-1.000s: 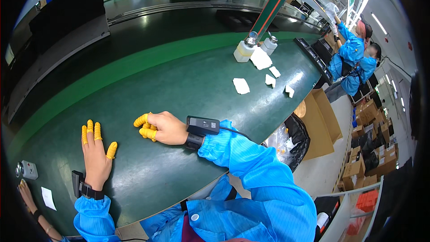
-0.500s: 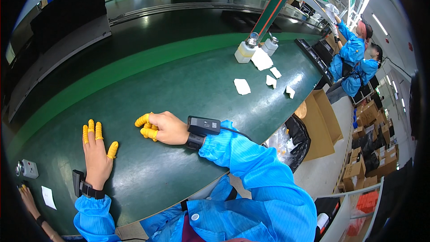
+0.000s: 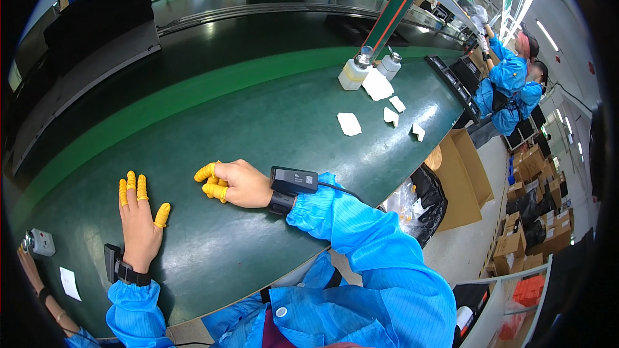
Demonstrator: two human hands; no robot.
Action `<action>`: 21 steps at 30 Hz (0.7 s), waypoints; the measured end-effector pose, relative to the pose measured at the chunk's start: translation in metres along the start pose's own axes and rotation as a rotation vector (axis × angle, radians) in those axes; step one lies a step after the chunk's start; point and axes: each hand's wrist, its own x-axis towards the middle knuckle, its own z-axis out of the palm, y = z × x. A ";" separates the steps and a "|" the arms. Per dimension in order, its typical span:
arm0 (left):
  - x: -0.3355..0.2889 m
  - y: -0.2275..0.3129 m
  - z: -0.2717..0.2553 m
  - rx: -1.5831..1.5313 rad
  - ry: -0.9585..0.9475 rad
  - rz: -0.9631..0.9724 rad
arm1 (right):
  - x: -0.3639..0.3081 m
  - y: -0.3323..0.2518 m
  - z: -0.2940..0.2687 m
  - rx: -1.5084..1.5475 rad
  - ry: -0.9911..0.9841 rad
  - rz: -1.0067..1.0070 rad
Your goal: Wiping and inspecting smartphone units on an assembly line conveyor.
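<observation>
My left hand (image 3: 140,225) lies flat on the green work table (image 3: 271,116), fingers stretched out and thumb apart. Yellow finger cots cover its fingertips, and nothing is in it. To its right, my right hand (image 3: 242,183) rests on the same table with its fingers loosely bent and pointing left. It also wears yellow finger cots, and I see nothing held between the fingers. A black device (image 3: 293,180) with a cable is strapped to my right wrist, and a similar black device (image 3: 116,264) to my left.
White cloth pieces (image 3: 349,124) lie beyond my right hand, near two dispenser bottles (image 3: 353,75) beside a green post (image 3: 393,13). Another bottle (image 3: 42,243) and a paper slip (image 3: 69,283) are at far left, by another person's arm (image 3: 48,299). A cardboard box (image 3: 461,180) stands right.
Both my hands stay in place. At the left edge, the other person's hand has moved up beside the bottle. Co-workers at the far right have shifted slightly.
</observation>
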 end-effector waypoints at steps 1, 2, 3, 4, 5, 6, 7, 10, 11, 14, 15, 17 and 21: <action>0.000 0.000 -0.001 0.001 0.000 -0.001 | 0.000 0.000 0.000 0.015 -0.005 0.003; 0.000 0.001 -0.001 -0.003 0.000 -0.003 | 0.000 -0.001 0.000 0.014 -0.004 0.004; 0.000 0.001 -0.001 -0.008 0.000 -0.005 | -0.001 -0.001 -0.001 0.017 -0.002 0.006; 0.000 0.001 -0.001 -0.009 0.000 -0.004 | -0.001 -0.002 -0.002 0.020 0.001 0.008; 0.000 0.001 0.000 -0.005 0.003 0.002 | -0.001 -0.001 -0.001 0.021 0.000 0.008; 0.000 0.000 0.000 -0.001 0.007 0.009 | 0.000 0.000 -0.001 0.017 0.004 -0.004; 0.000 0.000 0.000 0.000 0.007 0.009 | 0.000 0.001 0.000 0.012 0.009 -0.015; 0.001 0.000 0.000 -0.004 0.016 0.013 | 0.000 0.001 0.000 0.025 0.003 -0.004; 0.000 0.000 0.000 -0.002 0.011 0.008 | 0.000 0.001 0.000 0.024 0.004 -0.004; 0.000 0.001 0.000 0.002 0.002 0.002 | 0.000 0.001 0.000 -0.003 0.008 -0.015; 0.000 0.001 0.000 0.004 -0.002 0.000 | 0.000 0.000 0.000 0.003 0.003 -0.004; 0.000 0.000 0.000 0.007 0.001 0.000 | 0.000 0.000 0.000 0.009 -0.003 0.007; 0.001 0.001 0.000 0.000 0.006 0.003 | 0.000 0.002 0.000 -0.002 0.004 -0.009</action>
